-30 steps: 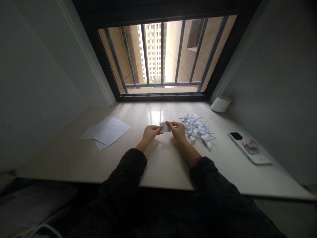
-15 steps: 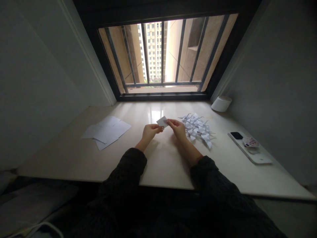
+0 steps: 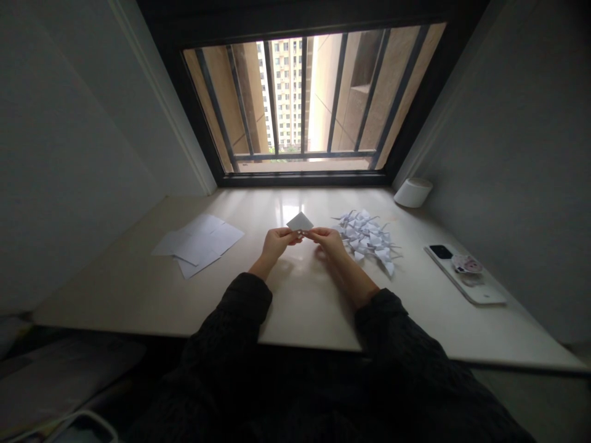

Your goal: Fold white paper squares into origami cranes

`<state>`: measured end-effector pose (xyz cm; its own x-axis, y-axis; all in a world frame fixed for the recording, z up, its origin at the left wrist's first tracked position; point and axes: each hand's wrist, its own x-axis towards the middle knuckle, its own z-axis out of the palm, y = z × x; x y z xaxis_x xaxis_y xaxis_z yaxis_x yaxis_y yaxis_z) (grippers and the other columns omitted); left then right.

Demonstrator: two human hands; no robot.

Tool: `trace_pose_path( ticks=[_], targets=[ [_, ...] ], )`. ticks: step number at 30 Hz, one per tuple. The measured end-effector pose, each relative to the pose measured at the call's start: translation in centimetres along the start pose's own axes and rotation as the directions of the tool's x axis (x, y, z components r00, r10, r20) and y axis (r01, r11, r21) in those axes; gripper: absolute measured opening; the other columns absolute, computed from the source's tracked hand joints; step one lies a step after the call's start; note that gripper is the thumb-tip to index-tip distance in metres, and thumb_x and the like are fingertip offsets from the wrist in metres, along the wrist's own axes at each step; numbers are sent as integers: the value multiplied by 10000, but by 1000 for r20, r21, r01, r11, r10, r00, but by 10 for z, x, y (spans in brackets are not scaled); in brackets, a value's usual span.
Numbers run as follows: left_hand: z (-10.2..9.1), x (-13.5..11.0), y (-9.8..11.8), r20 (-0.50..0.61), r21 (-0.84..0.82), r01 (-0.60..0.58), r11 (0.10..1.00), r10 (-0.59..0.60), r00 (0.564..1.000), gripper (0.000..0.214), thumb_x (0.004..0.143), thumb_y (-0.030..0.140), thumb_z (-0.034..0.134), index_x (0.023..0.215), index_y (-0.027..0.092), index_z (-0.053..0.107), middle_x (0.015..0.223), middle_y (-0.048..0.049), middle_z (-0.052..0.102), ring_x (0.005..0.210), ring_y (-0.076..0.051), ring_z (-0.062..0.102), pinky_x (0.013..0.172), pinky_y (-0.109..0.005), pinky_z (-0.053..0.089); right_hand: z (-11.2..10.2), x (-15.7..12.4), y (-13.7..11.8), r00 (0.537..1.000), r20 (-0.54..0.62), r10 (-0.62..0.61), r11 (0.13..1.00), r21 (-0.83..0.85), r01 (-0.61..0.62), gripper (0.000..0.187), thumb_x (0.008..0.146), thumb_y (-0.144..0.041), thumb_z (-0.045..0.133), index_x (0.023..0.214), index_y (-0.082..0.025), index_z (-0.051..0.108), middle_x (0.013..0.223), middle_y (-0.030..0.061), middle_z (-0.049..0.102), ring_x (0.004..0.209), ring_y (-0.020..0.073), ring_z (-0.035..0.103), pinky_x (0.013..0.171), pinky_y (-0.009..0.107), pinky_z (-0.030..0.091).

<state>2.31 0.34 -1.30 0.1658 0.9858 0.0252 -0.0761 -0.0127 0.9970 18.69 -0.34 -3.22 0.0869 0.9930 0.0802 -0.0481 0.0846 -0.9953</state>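
A small folded piece of white paper (image 3: 300,221) stands up above my fingertips, near the middle of the desk. My left hand (image 3: 277,243) and my right hand (image 3: 329,241) meet under it, and both pinch its lower edge. Just to the right of my right hand lies a loose pile of white origami paper cranes (image 3: 367,239). Left of my left hand, a small stack of white paper sheets (image 3: 205,243) lies flat and overlapping.
The pale glossy desk (image 3: 305,314) ends at a barred window (image 3: 305,98) at the back, with walls on both sides. A white phone (image 3: 466,277) with a round pink-and-white sticker lies at the right. A white cylindrical object (image 3: 412,192) stands in the far right corner.
The paper has risen and turned, and now stands above my fingertips instead of lying between them. My hands have moved slightly closer together.
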Motion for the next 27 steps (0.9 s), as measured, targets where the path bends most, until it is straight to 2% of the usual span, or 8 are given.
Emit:
trace_pose_path(
  ticks=[8,18,27],
  targets=[
    [-2,-1,7,11,44,102,994,-103,995,381,555,440,802,754,123,730,704,-92,714,667,-179,665,704,-309,510,-1,1,-4,998,23,-60,997,-41,61,279,559,-447,778,634,-186,715,628,8,674,619,142,575,656,274,421],
    [-3,0,11,35,62,126,990,-129,991,363,571,423,795,773,128,733,714,-95,714,690,-190,666,715,-319,493,0,-2,-6,989,35,-143,990,15,142,210,671,-415,706,649,-207,730,649,15,692,650,155,598,693,285,436],
    [0,-4,17,55,42,141,989,-143,988,354,568,413,797,742,113,725,715,-104,706,681,-183,650,728,-328,485,2,-9,-13,975,-32,-218,976,-6,218,241,730,-410,630,625,-214,721,611,18,673,631,160,571,654,296,432]
  ],
)
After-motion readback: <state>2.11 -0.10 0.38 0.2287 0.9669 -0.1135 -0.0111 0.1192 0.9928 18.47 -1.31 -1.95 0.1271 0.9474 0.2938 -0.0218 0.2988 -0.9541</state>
